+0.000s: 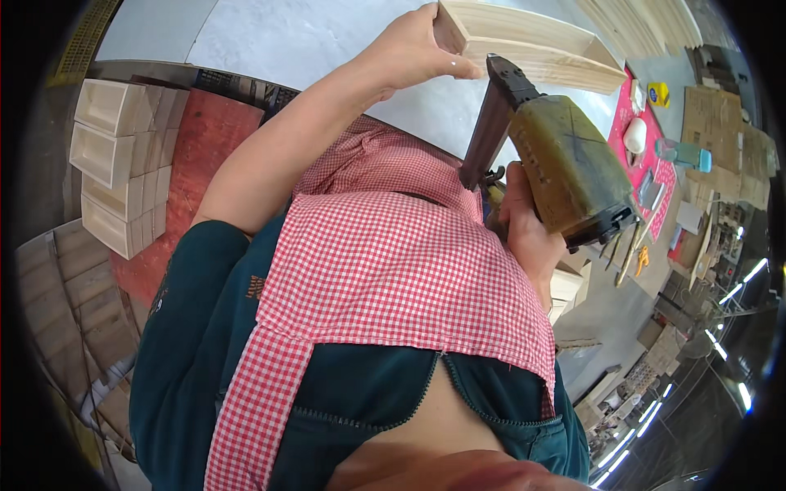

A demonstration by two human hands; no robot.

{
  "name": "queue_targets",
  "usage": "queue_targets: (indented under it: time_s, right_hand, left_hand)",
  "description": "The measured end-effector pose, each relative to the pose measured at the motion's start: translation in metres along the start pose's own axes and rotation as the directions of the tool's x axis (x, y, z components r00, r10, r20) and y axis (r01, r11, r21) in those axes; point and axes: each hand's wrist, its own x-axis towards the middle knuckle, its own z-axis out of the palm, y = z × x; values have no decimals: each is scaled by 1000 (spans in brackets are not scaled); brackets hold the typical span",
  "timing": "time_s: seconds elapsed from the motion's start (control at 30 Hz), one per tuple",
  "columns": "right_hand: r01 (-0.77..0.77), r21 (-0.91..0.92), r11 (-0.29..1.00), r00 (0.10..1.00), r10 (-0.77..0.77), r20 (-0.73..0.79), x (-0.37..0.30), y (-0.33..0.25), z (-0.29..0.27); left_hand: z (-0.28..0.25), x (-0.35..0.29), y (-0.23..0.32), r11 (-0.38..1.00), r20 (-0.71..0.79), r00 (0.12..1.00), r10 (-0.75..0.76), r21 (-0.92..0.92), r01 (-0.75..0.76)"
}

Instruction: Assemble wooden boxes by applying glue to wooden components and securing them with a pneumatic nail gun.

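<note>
Left hand: we grip the left end of the wooden box at twelve o'clock.
Wooden box: at one o'clock, over our pale table.
Right hand: at three o'clock, we hold the nail gun.

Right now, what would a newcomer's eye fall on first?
Probably the bulky yellowish nail gun in the right hand, right of centre. Next would likely come the pale wooden box at the top, held by the left hand, then the red-checked apron across the middle.

Left arm forward, right fingers curled
</note>
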Motion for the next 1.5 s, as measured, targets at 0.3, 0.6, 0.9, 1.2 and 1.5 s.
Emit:
queue_targets:
  time_s: [0.3, 0.6, 0.9, 1.2, 1.5]
  right_hand:
    - [-364, 52, 930, 928, 357, 100, 7, -49, -6]
    - [-408, 386, 828, 893, 450, -20, 6, -68, -13]
    - [-320, 351, 880, 917, 382, -120, 2, -56, -3]
    - [-245, 328, 913, 930, 316, -186, 3, -56, 0]
    - [23, 335, 942, 920, 111, -376, 11, -59, 4]
  left_hand:
    - [3, -4, 4, 999, 1, 1000, 26, 24, -26]
    - [5, -6, 10, 996, -6, 998, 65, 64, -64]
    - [9, -7, 10, 993, -19, 994, 104, 54, -103]
    - [-4, -5, 21, 885, 46, 990, -135, -443, 142]
    - [-1, -9, 31, 805, 92, 986, -138, -569, 166]
